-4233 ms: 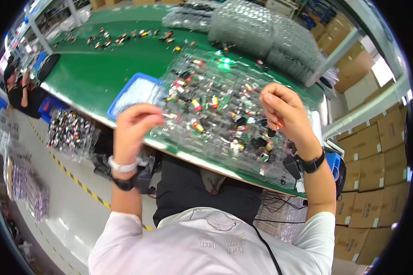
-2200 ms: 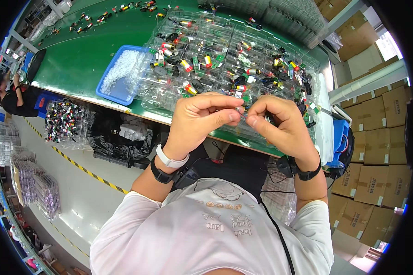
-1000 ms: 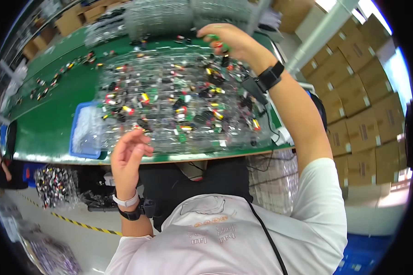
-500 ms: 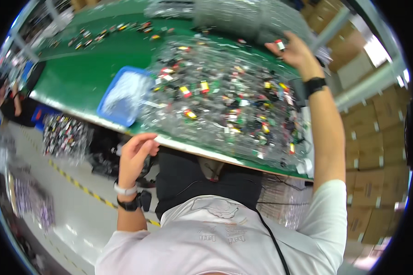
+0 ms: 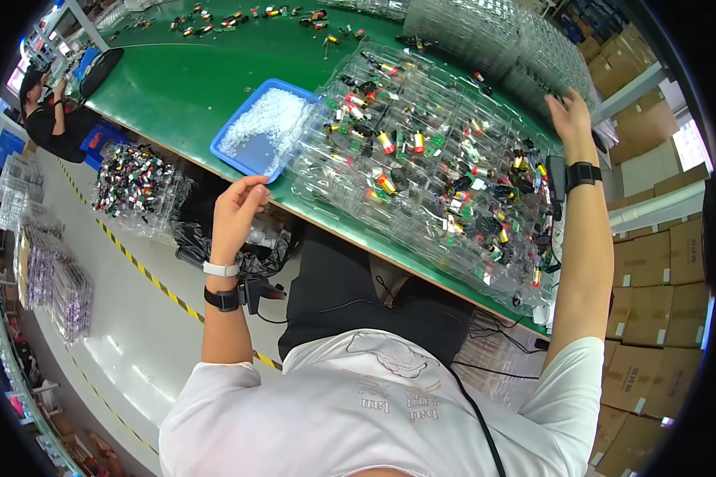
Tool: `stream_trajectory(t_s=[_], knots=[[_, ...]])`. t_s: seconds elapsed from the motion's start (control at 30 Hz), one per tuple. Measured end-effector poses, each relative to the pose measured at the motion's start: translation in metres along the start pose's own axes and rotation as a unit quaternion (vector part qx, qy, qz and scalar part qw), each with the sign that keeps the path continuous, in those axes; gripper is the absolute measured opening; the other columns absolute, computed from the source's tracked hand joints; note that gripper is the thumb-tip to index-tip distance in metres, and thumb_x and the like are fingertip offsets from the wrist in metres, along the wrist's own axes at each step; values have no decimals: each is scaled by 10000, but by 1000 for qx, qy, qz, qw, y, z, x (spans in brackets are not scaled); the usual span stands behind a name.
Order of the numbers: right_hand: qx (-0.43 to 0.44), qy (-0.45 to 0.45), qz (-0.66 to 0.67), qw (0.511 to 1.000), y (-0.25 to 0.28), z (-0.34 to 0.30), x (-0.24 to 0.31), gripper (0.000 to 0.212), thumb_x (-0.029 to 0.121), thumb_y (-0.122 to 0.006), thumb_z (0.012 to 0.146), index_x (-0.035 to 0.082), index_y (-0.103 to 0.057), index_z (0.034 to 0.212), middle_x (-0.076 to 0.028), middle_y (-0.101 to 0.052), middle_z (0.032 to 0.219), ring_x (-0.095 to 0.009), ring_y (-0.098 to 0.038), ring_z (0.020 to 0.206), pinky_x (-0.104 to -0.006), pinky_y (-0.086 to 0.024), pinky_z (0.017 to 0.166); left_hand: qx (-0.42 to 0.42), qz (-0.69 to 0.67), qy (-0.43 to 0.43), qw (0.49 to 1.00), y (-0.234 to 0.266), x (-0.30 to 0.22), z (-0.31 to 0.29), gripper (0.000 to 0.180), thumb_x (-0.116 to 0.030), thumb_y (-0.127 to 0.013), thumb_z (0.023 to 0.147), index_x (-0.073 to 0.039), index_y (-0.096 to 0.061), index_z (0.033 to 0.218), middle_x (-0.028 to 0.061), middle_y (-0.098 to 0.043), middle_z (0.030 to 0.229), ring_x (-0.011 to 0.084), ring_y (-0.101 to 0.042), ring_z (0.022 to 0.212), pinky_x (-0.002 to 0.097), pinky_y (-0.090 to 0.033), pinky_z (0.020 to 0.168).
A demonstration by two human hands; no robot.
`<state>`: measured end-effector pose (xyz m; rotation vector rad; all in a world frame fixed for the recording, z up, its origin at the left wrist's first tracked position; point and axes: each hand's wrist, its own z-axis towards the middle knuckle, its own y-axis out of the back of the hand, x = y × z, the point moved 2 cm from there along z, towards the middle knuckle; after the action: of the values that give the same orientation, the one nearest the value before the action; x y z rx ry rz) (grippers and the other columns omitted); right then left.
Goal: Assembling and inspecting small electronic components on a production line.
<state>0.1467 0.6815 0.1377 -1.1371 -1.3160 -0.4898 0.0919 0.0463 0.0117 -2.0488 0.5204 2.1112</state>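
Note:
My left hand (image 5: pixel 241 213) hovers at the table's front edge beside the near corner of a blue tray (image 5: pixel 217 145) of small white pieces (image 5: pixel 277 108). Its fingers are curled in toward the thumb; anything between them is too small to make out. Over at the far right, my right hand (image 5: pixel 571 118) is raised with fingers apart and nothing visible in it. Between the hands spread clear plastic blister trays (image 5: pixel 326 184), filled with small assemblies of wires, green boards and red-and-yellow cylinders (image 5: pixel 385 142). One small red-and-white part (image 5: pixel 479 77) lies behind these trays.
Stacked clear trays (image 5: pixel 469 36) stand along the back of the green table (image 5: pixel 171 95). More loose assemblies (image 5: pixel 215 21) lie at the far left. Cardboard boxes (image 5: pixel 644 262) and a metal post (image 5: pixel 660 195) flank the right. Another person (image 5: pixel 48 111) sits at the left.
My right hand has opened and moved right; the small red-and-white part it held is no longer in it. My left hand stays curled by the blue tray. The whole view has shifted.

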Motion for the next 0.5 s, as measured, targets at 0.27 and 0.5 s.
stream_trajectory(t_s=[0.27,0.5], knots=[[338,142,-524,769,-73,-144,-23,214,194,-597,929,51,-629,1084,-69,-657,1017,-196,-624,897,-319,-507,753,-59,169,-88,980,11,0,22,197,-103,-609,913,-5,-668,1072,78,-694,914,125,-640,785,260,-501,724],[558,394,-515,518,-121,-332,-69,182,181,-635,871,28,-671,963,-111,-662,909,-285,-636,826,-377,-510,700,-71,381,-214,897,8,-1,62,198,-71,-615,866,-14,-677,1046,145,-693,925,260,-664,809,333,-516,735]])
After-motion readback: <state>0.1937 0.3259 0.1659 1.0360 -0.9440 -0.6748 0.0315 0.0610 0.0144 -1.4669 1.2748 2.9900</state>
